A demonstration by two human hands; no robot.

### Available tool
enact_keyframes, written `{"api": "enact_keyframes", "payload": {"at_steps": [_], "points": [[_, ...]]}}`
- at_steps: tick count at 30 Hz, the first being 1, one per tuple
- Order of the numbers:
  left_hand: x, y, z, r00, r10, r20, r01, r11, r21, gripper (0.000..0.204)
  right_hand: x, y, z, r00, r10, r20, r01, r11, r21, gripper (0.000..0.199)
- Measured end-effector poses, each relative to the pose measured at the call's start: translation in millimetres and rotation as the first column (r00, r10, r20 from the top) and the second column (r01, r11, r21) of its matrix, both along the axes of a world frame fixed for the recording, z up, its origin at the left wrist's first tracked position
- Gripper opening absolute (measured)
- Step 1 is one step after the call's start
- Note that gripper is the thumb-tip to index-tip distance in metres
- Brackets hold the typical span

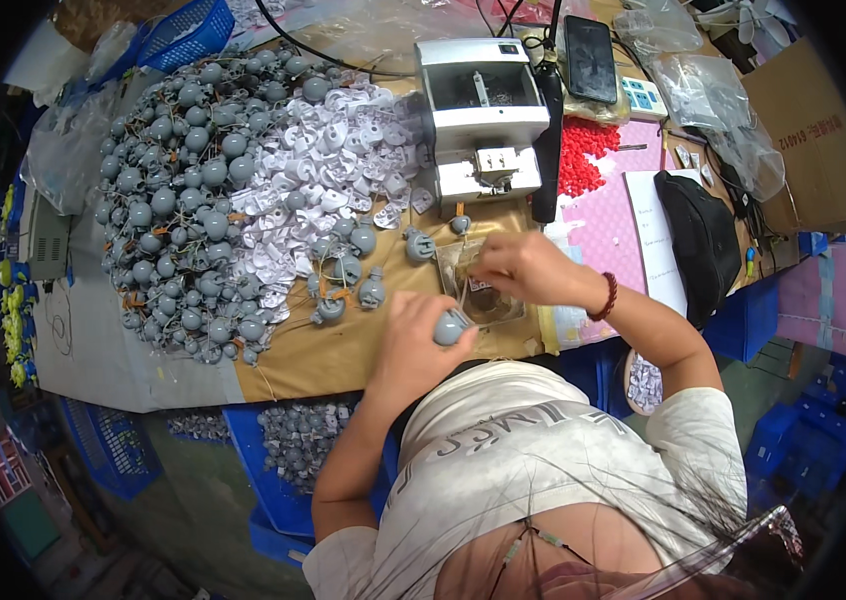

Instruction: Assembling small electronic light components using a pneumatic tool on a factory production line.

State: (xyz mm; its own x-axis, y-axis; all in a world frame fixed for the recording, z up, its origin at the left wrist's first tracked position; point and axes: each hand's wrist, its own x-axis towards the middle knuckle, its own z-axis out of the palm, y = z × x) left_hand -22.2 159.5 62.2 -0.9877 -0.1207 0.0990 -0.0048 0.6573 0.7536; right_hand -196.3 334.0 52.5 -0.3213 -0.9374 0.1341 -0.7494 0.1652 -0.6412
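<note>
My left hand (413, 338) is closed around a grey bulb-shaped part (451, 327) near the table's front edge. Beside it, my right hand (528, 268) is held with fingers pinched together above a shallow clear tray (511, 310). Whatever is between those fingertips is too small to make out. Several like grey parts lie loose left of my hands, one of them a single round part (420, 245). Behind the tray stands a white and grey machine (478, 125), with another small grey part (459, 224) just in front of it.
A large heap of grey round parts (193, 170) and a pile of white plastic pieces (333, 150) cover the left side. To the right are red bits (583, 155), a phone (590, 60), white paper (655, 235), a black pouch (700, 240) and a cardboard box (813, 135).
</note>
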Motion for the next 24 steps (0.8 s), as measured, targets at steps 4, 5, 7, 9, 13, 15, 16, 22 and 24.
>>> {"api": "enact_keyframes", "payload": {"at_steps": [4, 5, 7, 9, 13, 15, 16, 22, 24], "points": [[4, 22, -46, 0.997, -0.042, 0.067, 0.043, 0.999, -0.027, 0.035, 17, 20, -38, 0.973, -0.021, -0.229, 0.025, 0.999, 0.019, 0.023], [3, 23, -49, 0.996, -0.047, 0.075, 0.052, 0.997, -0.066, 0.036, 19, 20, -44, 0.967, -0.013, -0.256, 0.014, 1.000, 0.003, 0.025], [3, 25, -52, 0.995, -0.043, 0.092, 0.049, 0.997, -0.063, 0.036, 21, 23, -55, 0.950, 0.002, -0.311, -0.011, 1.000, -0.028, 0.029], [3, 25, -55, 0.994, -0.035, 0.102, 0.042, 0.997, -0.063, 0.036, 21, 23, -57, 0.937, 0.026, -0.349, -0.023, 1.000, 0.012, 0.033], [0, 24, -55, 0.991, -0.034, 0.128, 0.041, 0.997, -0.058, 0.035, 22, 21, -49, 0.916, 0.093, -0.391, -0.044, 0.990, 0.132, 0.036], [0, 24, -53, 0.988, -0.034, 0.153, 0.042, 0.998, -0.051, 0.035, 24, 23, -50, 0.895, 0.122, -0.429, -0.068, 0.988, 0.138, 0.039], [1, 23, -52, 0.986, -0.032, 0.163, 0.040, 0.998, -0.046, 0.035, 24, 25, -51, 0.888, 0.132, -0.441, -0.076, 0.987, 0.142, 0.040], [-3, 32, -58, 0.997, 0.076, 0.032, -0.067, 0.974, -0.216, 0.046, 31, 31, -56, 0.894, 0.129, -0.428, -0.090, 0.990, 0.111, 0.037], [-7, 38, -61, 0.998, 0.045, -0.032, -0.054, 0.945, -0.323, 0.051, 27, 31, -57, 0.923, 0.099, -0.371, -0.089, 0.995, 0.043, 0.034]]}}
